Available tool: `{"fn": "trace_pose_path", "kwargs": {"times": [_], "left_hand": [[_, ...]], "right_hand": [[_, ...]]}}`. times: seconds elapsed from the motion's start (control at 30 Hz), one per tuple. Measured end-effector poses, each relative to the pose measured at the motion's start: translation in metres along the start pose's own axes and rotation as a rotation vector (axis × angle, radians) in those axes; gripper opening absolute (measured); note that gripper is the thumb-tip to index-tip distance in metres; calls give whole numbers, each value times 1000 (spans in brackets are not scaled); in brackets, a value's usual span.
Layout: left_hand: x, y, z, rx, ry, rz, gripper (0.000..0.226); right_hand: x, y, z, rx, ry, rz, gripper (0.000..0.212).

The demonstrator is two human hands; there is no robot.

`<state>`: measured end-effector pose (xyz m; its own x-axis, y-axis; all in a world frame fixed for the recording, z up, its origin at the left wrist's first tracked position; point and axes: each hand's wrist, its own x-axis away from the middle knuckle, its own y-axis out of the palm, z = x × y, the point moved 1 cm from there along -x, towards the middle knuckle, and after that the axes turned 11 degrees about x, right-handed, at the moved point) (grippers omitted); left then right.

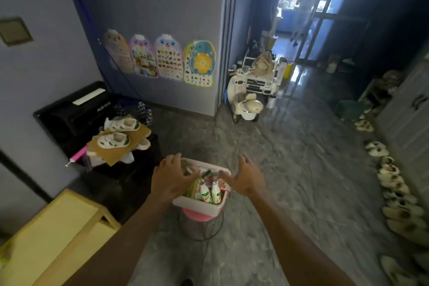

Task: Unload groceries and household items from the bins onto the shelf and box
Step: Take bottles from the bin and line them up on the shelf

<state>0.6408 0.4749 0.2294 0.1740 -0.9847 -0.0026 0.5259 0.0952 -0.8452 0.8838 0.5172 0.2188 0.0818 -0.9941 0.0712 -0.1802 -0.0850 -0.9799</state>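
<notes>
A white bin (197, 205) full of groceries rests on a pink-topped stool (200, 223) in the lower middle. Two small white drink bottles (210, 194) with green and red labels stand upright at its near side, among packets. My left hand (170, 180) hovers over the bin's left rim, fingers spread, holding nothing. My right hand (246, 177) hovers at the bin's right rim, also spread and empty. A pale wooden shelf (60, 234) stands at the lower left.
A black printer (76, 109) and a dark stand with white children's shoes (116, 139) on cardboard sit left. Toy ride-on vehicles (250, 90) stand by the wall corner. Several slippers (394, 188) line the right wall. A person stands in the far doorway.
</notes>
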Motion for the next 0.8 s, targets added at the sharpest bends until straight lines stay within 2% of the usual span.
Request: {"fn": "trace_pose_path", "kwargs": {"times": [0.17,0.27,0.4,0.57,0.7,0.8], "left_hand": [[-72,69,-15,17,-46,-55,112],[-116,114,-38,30,-135,-165,127],[-160,164,-61,52,-219,-273,114],[-197,219,-78,25,-245,-420,76],[-230,280,-104,11,-282,-532,81],[-247,322,-125,67,-350,-558,81]], "right_hand": [[-71,48,14,15,44,-98,127],[-113,76,16,40,34,-157,117],[-158,116,10,40,-25,-267,87],[-211,187,17,79,-99,-357,81],[-263,295,47,147,-112,-437,81],[-284,313,46,185,-179,-472,74]]}}
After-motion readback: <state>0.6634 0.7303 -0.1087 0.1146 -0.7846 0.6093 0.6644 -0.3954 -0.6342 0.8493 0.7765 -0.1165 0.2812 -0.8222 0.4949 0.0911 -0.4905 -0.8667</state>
